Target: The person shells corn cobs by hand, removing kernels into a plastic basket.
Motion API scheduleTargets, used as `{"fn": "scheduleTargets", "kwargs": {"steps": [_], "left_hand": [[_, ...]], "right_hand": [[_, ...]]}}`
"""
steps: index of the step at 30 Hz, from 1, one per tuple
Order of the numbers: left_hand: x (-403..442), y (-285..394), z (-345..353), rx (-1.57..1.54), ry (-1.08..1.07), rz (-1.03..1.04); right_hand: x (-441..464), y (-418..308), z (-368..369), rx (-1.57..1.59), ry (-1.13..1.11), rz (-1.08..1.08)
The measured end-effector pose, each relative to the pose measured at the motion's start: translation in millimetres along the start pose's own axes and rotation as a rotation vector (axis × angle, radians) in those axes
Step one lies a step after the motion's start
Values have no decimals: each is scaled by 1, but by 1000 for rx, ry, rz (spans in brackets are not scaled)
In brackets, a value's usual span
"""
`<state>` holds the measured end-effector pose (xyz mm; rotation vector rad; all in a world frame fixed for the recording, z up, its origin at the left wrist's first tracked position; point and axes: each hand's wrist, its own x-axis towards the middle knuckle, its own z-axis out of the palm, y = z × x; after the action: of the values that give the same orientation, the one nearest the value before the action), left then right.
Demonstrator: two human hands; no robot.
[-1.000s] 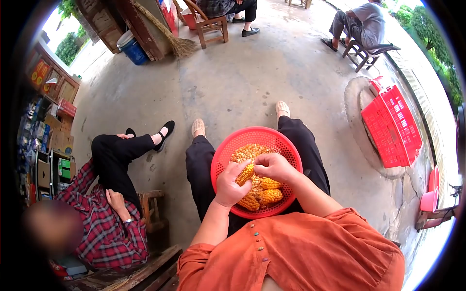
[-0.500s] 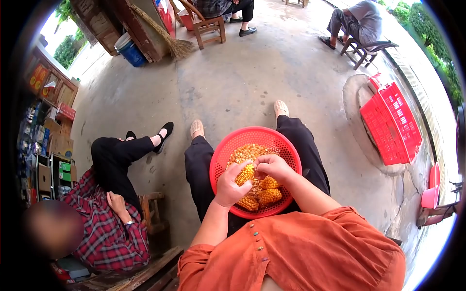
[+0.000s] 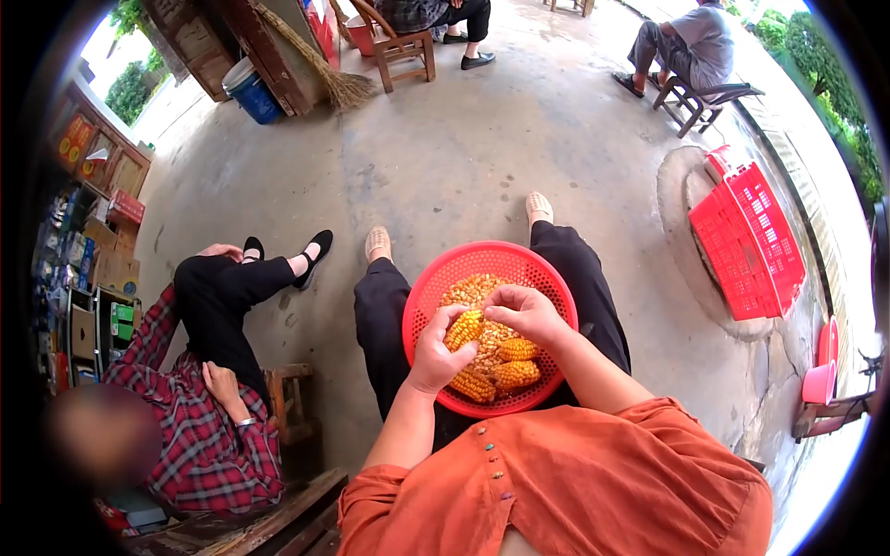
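1. Shifted since half a second ago: the right hand (image 3: 528, 313) has lifted slightly off the held ear of corn (image 3: 466, 329), and more of the ear's yellow kernels show. A neighbour's hand (image 3: 221, 250) has also come into clearer view by that person's knee.
2. Curled round the ear, the left hand (image 3: 434, 352) grips it between thumb and fingers, tilted over the left part of the red basin (image 3: 538, 269).
3. Bent fingers and thumb of the right hand come close together just beside the ear's upper end (whether a kernel sits between them, I cannot tell).
4. Loose kernels (image 3: 475, 285) cover much of the basin floor, under and beyond the hands.
5. Several other ears lie in the near part of the basin, among them one at the right (image 3: 516, 374), close to the rim.
6. Perforated all round, the basin sits between the legs in black trousers (image 3: 382, 320), near the hem of an orange shirt (image 3: 575, 473).
7. To the left sits the neighbour, in a plaid shirt (image 3: 209, 435); to the right, a red crate (image 3: 749, 243) stands on the concrete floor (image 3: 417, 167).
8. Farther off are a broom (image 3: 343, 88), a blue bucket (image 3: 252, 93) and a person in grey (image 3: 706, 42) on a chair (image 3: 709, 94).
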<state>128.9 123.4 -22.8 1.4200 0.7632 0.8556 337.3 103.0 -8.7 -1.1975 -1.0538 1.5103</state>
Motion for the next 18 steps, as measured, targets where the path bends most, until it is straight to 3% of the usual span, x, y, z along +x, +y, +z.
{"fn": "scheduleTargets", "kwargs": {"steps": [4,11,13,18], "left_hand": [[-1,1,1,19,2,-35],[2,3,1,201,11,115],[4,10,1,267,14,164],[3,18,2,405,-89,172]], "right_hand": [[-1,-2,0,32,-52,-22],[-2,-12,-7,-89,-10,-87],[-5,-36,-12,-614,-119,-352],[-8,-45,-20,-860,-270,-468]]}}
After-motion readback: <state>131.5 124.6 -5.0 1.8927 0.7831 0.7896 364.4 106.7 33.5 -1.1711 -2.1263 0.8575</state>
